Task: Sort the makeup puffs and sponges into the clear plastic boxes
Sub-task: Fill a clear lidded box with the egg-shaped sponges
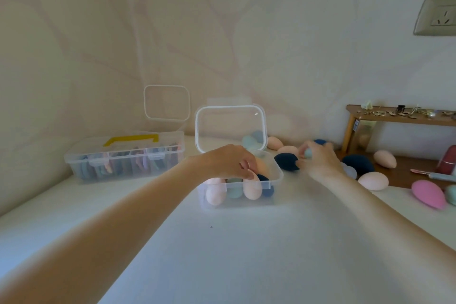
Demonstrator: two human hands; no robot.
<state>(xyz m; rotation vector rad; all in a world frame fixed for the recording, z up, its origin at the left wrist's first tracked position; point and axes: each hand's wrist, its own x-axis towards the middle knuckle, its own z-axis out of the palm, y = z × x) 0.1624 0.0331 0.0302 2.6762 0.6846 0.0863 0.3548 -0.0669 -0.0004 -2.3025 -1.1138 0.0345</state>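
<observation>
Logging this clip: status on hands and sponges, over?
Left hand in open box, placing peach sponge. Right hand gripping pale blue sponge. More sponges loose on table. Nothing in the way.

Soft dim daylight, hazy, wide-angle edge distortion

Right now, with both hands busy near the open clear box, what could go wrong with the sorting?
1. The small clear plastic box looks nearly full under the left hand, so another sponge may roll out.
2. The right hand pinches a pale blue sponge among loose ones; it could nudge the dark navy sponge beside the box.
3. The pink egg-shaped sponge lies far right and may be overlooked.
</observation>
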